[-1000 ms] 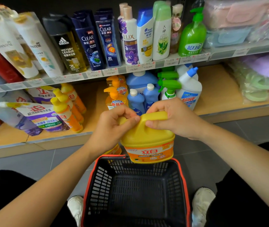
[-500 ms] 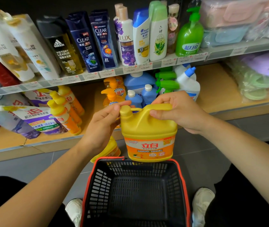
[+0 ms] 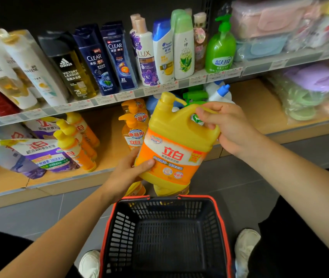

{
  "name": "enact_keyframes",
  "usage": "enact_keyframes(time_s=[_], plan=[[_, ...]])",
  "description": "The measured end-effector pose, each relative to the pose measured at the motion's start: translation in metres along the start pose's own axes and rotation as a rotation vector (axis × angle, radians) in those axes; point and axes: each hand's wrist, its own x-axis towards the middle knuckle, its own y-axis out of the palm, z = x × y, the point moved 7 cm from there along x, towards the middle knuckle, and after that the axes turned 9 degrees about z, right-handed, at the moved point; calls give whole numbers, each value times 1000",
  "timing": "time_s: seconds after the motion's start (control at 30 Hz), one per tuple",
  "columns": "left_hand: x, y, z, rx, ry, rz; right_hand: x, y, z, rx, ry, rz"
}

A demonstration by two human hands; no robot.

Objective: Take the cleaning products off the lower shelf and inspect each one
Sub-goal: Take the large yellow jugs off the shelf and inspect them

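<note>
What changed: The yellow dish soap jug (image 3: pixel 177 145) stood straight up a moment ago. Now it leans, with its cap tipped up and away, and its orange label faces the person. It is also higher above the shopping basket (image 3: pixel 163 197).
Hand move: The left hand (image 3: pixel 127 173) has left the cap end and gone down to the jug's lower side.
What that means: I think the looking-over part is going on now. This jug is off the shelf and turned so the label can be read.
Where the jug is: It is up in the air, over the far rim of the basket and not inside it. The lower shelf (image 3: pixel 109 137) lies past the basket, and the jug does not touch it.
Right hand: The right hand (image 3: pixel 227 125) has its fingers curled tight round the jug's handle and carries it.
Left hand: The thumb presses on the label and the fingers wrap behind, so it grips the jug too.
Still to do: The orange pump bottles (image 3: pixel 133 125) stand on the shelf past the basket, not picked up yet.
</note>
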Motion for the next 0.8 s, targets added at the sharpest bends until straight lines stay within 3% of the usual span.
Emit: enact_keyframes(time_s=[0.37, 0.6, 0.73, 0.8], plan=[[-7, 18, 12, -501, 79, 58, 3, -10, -24, 370, 157, -173], [-8, 16, -8, -608, 103, -29, -1, 2, -19, 254, 126, -12], [-9, 18, -16, -664, 125, -94, -20, 30, -39, 392, 175, 62], [-8, 17, -21, -663, 139, -119, -29, 51, -55, 345, 199, 78]])
